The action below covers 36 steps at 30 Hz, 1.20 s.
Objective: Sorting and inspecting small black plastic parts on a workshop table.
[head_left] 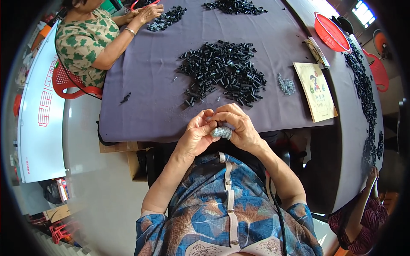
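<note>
My left hand (197, 134) and my right hand (239, 128) meet at the table's near edge, in front of my body. Fingertips of both are pinched together around something small and dark that I cannot make out. A grey, ridged, curved piece (222, 132) sits against the fingers of my right hand; whether it is a wrapped finger or a held object is unclear. Beyond my hands lies a large heap of short black cylindrical pieces (222, 70). A small pile of clear bits (286, 84) rests to its right.
A booklet (316, 91) lies on the dark tablecloth (145, 98) at right. A red basket (331, 33) stands farther back. At far left a co-worker (87, 42) sits near another black pile (168, 18). More black pieces (363, 89) line the right side, near another person's arm (361, 209).
</note>
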### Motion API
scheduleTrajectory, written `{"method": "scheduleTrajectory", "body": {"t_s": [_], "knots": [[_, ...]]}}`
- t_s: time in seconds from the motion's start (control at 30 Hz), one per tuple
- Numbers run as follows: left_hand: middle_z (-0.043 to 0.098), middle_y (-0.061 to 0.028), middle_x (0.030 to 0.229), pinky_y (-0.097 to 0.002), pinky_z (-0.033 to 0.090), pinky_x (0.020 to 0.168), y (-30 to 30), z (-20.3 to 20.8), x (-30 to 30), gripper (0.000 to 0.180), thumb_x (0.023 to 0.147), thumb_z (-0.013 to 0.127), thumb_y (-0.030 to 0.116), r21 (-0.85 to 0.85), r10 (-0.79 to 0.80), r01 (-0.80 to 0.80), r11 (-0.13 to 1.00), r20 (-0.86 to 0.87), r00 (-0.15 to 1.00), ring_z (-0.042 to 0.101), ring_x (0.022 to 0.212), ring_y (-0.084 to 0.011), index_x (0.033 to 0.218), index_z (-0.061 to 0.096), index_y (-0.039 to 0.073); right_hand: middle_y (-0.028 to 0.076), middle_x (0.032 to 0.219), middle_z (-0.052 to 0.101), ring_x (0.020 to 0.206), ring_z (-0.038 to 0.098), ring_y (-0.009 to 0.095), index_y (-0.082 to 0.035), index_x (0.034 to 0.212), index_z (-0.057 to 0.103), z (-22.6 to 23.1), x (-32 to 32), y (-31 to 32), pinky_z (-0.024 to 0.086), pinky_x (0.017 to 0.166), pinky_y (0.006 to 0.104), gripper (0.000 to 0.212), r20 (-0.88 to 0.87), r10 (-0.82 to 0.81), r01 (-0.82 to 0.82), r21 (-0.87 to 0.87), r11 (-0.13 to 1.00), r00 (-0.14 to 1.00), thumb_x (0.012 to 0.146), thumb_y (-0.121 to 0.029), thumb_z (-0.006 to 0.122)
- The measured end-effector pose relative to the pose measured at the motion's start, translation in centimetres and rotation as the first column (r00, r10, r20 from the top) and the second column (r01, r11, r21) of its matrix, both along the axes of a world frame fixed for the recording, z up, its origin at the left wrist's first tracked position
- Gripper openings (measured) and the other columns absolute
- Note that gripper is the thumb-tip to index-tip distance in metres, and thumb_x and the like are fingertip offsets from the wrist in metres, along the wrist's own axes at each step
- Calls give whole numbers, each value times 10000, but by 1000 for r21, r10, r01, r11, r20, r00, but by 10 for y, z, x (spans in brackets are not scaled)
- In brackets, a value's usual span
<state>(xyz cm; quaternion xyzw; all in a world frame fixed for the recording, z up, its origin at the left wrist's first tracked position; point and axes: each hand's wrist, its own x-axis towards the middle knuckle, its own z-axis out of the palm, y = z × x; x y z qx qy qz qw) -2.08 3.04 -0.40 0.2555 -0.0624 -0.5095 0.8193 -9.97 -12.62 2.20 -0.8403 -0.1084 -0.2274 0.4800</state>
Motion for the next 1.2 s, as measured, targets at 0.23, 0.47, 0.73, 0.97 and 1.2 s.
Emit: {"method": "scheduleTrajectory", "body": {"t_s": [0.23, 0.47, 0.73, 0.97, 1.2], "knots": [[583, -40, 948, -268, 456, 596, -1, 0, 1, 307, 885, 622, 62, 4, -16, 16, 1000, -16, 1000, 570, 787, -135, 1153, 475, 93, 95, 1000, 591, 887, 574, 253, -30, 1003, 597, 0, -1, 2, 474, 745, 345, 285, -104, 28, -14, 134, 991, 994, 740, -49, 703], [585, -32, 950, -262, 458, 595, -1, 0, -1, 302, 883, 629, 73, 66, 4, -3, 998, -19, 1000, 574, 809, -125, 1142, 475, 100, 104, 1018, 586, 896, 591, 269, -24, 1032, 577, -4, -2, 2, 492, 759, 354, 310, -75, 34, -26, 103, 994, 997, 743, -29, 687], [581, -20, 931, -258, 455, 594, -4, 4, 0, 290, 888, 618, 59, 107, 20, -25, 994, 45, 999, 571, 801, -111, 1133, 473, 114, 118, 1031, 589, 906, 589, 296, -32, 1027, 583, -5, -1, 6, 487, 780, 352, 311, -28, -12, 15, 102, 995, 1000, 737, -56, 694], [586, 1, 890, -265, 469, 633, 0, 3, -2, 330, 877, 633, 75, 146, 32, -38, 989, 39, 999, 575, 801, -102, 1154, 460, 121, 121, 1018, 595, 957, 579, 315, -50, 1005, 596, 6, -4, 4, 477, 820, 381, 316, -36, 32, -30, 48, 998, 999, 700, 10, 657], [591, 16, 881, -287, 480, 662, 5, 0, 1, 333, 871, 650, 92, 115, -3, -2, 993, 44, 999, 576, 811, -105, 1148, 470, 133, 121, 1005, 585, 951, 573, 311, -44, 1011, 589, 4, -3, 5, 476, 816, 388, 321, -9, 39, -39, 69, 997, 999, 701, 1, 660]]}}
